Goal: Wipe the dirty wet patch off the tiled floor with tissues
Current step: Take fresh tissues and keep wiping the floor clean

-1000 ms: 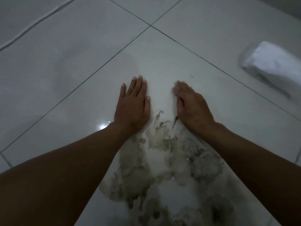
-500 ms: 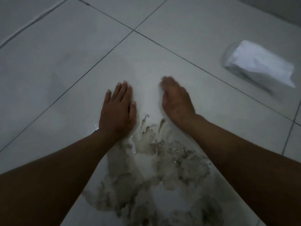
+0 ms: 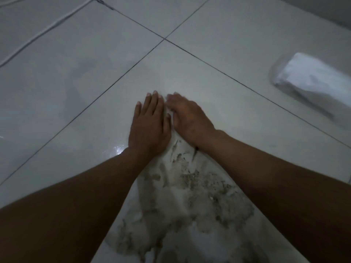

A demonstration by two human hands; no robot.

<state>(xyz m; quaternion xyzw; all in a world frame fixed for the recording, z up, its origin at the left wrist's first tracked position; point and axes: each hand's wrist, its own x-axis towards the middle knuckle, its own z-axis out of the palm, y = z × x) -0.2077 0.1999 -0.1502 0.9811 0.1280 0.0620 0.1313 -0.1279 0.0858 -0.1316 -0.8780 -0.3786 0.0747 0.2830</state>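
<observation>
Left hand (image 3: 150, 126) is lying flat, fingers straight and together, on the white soiled tissue sheet (image 3: 182, 190). Right hand (image 3: 188, 114) is pressing just beside it, fingers blurred, probably slightly bent. The tissue, with grey-brown dirty wet patch (image 3: 199, 188) soaking through, is spreading back from the fingertips between both forearms. White tissue pack in clear wrap (image 3: 311, 80) is sitting well right of the fingers on the glossy white tiled floor (image 3: 79, 76).

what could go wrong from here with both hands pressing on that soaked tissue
1. The tissue sheet looks soaked and dirt-stained; dragged under the left hand and right hand, it may tear or smear grime onto cleaner tile.
2. A wet sheen on the floor beside the left wrist suggests a palm could slip.
3. The tissue pack lies apart to the right, so fresh sheets need a reach.
</observation>
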